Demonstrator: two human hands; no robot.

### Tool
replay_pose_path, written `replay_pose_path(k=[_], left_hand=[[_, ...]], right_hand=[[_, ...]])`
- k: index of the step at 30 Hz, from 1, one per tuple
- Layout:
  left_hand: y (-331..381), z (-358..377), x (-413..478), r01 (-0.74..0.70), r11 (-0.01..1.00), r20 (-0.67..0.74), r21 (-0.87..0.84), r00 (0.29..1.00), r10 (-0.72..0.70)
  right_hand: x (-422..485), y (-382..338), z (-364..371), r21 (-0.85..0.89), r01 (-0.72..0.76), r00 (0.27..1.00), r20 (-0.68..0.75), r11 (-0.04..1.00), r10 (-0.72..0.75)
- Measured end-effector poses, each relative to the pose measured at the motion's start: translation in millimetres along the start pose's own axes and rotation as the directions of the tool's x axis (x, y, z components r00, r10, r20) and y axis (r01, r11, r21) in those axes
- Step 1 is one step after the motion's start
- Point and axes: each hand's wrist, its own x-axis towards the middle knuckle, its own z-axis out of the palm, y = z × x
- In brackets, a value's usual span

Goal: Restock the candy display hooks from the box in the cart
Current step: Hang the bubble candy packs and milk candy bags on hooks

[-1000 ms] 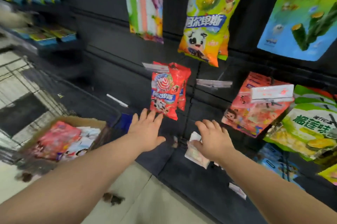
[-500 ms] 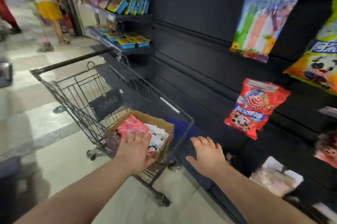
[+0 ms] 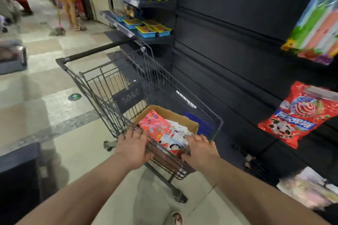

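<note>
With both hands at the near rim of the cart (image 3: 102, 85), the box (image 3: 190, 126) sits in the basket at frame centre, packets (image 3: 155, 127) filling it. Left hand (image 3: 134, 148) grip apart, fingers spread on the rim wire; right hand (image 3: 200, 151) grip apart, fingertips on the packets. Dark display wall (image 3: 237, 41) tight against the cart's right side; open floor (image 3: 36, 105) left. Red bag (image 3: 300, 115) hangs at right.

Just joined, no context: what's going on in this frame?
A person is restocking candy. Both hands reach into the cardboard box in the shopping cart: the left hand at its near-left edge, the right hand on the candy packets. No packet is clearly lifted yet. A red candy bag hangs on the display at right.
</note>
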Motion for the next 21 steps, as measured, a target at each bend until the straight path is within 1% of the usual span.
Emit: replay_pose_path(k=[5,10,14,21], left_hand=[[-20,-3,41,0.026,0.999,0.02,0.04,0.999,-0.027],[-44,-17,93,0.059,0.995,0.069,0.078,0.996,-0.064],[-49,-20,135,0.087,0.994,0.118,0.06,0.989,-0.094],[-50,-8,192,0.039,0.997,0.209,0.07,0.976,-0.053]], right_hand=[[57,-4,-5,-0.012,0.034,0.999,0.016,0.999,-0.034],[121,2,-10,0.023,0.023,0.993,0.113,0.999,-0.026],[165,15,-10,0.02,0.015,0.984,0.178,1.0,-0.019],[211,32,-11,0.064,-0.031,0.973,0.228,0.997,0.016]])
